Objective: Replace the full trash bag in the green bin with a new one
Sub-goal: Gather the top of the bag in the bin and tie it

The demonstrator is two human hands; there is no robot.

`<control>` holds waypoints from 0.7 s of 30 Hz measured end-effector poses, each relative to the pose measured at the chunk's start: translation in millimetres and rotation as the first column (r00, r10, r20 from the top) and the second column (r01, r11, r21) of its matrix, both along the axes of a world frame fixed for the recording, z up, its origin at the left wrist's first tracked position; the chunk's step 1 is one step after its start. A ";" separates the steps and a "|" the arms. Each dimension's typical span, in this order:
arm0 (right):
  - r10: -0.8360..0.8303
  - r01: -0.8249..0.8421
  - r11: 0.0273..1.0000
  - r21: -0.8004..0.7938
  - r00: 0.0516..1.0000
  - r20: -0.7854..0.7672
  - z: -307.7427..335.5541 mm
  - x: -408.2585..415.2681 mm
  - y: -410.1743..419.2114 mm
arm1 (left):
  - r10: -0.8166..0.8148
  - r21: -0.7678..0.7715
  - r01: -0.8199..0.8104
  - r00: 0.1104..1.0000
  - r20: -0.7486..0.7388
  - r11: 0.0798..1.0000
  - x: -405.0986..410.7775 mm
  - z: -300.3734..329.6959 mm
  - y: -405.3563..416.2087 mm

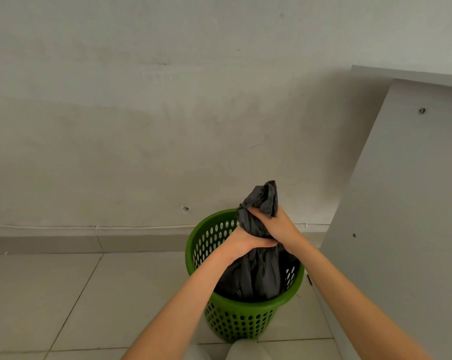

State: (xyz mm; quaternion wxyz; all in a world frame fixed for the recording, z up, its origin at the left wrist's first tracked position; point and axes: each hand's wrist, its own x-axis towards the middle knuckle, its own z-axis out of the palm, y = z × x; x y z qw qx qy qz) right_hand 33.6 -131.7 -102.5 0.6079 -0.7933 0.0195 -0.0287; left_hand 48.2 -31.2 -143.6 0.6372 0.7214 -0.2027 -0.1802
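Two hands hold the neck of a dark bag over a green bin.

In the head view, the right hand is wrapped tight round the bunched top of the black trash bag, and the left hand grips the neck just under it, so the two hands touch (one stacked on the other). A crumpled tuft of bag sticks up above the right hand. The fat lower part of the bag sits inside the green bin, which has lots of little holes in its sides. The bin stands on the pale tiled floor, near the grey wall on the far side. Just to the right of the bin is a big white panel with small screw holes in it.
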 end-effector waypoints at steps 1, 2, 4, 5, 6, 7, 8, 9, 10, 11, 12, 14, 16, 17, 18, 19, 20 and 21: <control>-0.016 0.017 0.998 0.057 1.000 -0.011 3.1 0.5 2.0 | 0.011 -0.005 -0.011 1.000 -0.001 1.000 -0.3 3.8 0.3; -0.043 0.045 0.994 0.104 0.999 -0.023 6.6 2.2 4.6 | 0.018 -0.009 -0.018 1.000 -0.005 1.000 0.6 5.2 0.0; -0.122 0.131 0.976 0.174 0.991 -0.063 10.4 8.1 10.4 | 0.016 -0.026 -0.016 0.999 -0.034 1.000 -1.1 6.7 -2.9; -0.158 0.175 0.961 0.213 0.983 -0.092 10.8 10.5 13.2 | 0.018 -0.039 -0.020 0.999 -0.048 0.999 -3.3 6.2 -4.7; -0.183 0.211 0.940 0.269 0.975 -0.124 10.9 12.5 14.6 | 0.026 -0.044 -0.029 0.998 -0.059 0.999 -4.4 1.9 -6.6; -0.187 0.234 0.908 0.348 0.969 -0.163 10.5 14.9 13.4 | 0.037 -0.050 -0.040 0.997 -0.069 0.998 -6.4 -2.4 -7.9; -0.177 0.256 0.861 0.439 0.961 -0.212 9.9 17.1 10.7 | 0.041 -0.048 -0.044 0.996 -0.073 0.998 -7.2 -7.4 -8.3; -0.162 0.287 0.796 0.532 0.949 -0.270 8.6 19.2 6.7 | 0.032 -0.050 -0.037 0.996 -0.080 0.998 -9.0 -9.3 -8.4; -0.145 0.329 0.718 0.613 0.933 -0.330 7.6 21.2 1.9 | 0.016 -0.039 -0.019 0.997 -0.079 0.999 -9.6 -11.1 -8.0; -0.128 0.373 0.646 0.665 0.913 -0.388 5.7 23.8 -3.0 | -0.010 -0.015 0.009 0.998 -0.066 1.000 -10.0 -10.5 -7.4; -0.107 0.408 0.586 0.700 0.896 -0.432 3.4 26.7 -7.9 | -0.039 0.032 0.040 0.998 -0.046 0.999 -9.3 -9.6 -7.0; -0.082 0.457 0.523 0.720 0.867 -0.491 -0.9 31.3 -14.3 | -0.073 0.106 0.074 0.997 -0.008 0.992 -7.4 -6.6 -7.9; -0.057 0.470 0.485 0.738 0.859 -0.509 -3.1 34.7 -16.1 | -0.045 0.118 0.042 0.999 0.026 0.992 -5.0 -6.9 -10.5; -0.049 0.463 0.491 0.738 0.860 -0.507 -1.7 34.5 -16.1 | -0.018 0.099 0.015 0.999 0.032 0.995 -5.7 -7.0 -12.0; -0.036 0.444 0.493 0.748 0.870 -0.492 1.0 34.1 -15.8 | 0.006 0.079 -0.008 1.000 0.027 0.997 -6.5 -7.0 -13.1; -0.030 0.411 0.521 0.748 0.885 -0.465 5.2 31.4 -15.5 | 0.029 0.063 -0.031 0.999 0.024 0.998 -7.1 -6.5 -13.5; -0.022 0.362 0.579 0.730 0.902 -0.430 11.3 27.0 -14.0 | 0.045 0.053 -0.045 0.999 0.015 0.998 -6.4 -6.6 -12.7; -0.046 0.316 0.712 0.627 0.912 -0.407 18.7 21.9 -13.2 | 0.053 0.042 -0.053 0.999 0.003 0.998 -5.3 -6.7 -10.8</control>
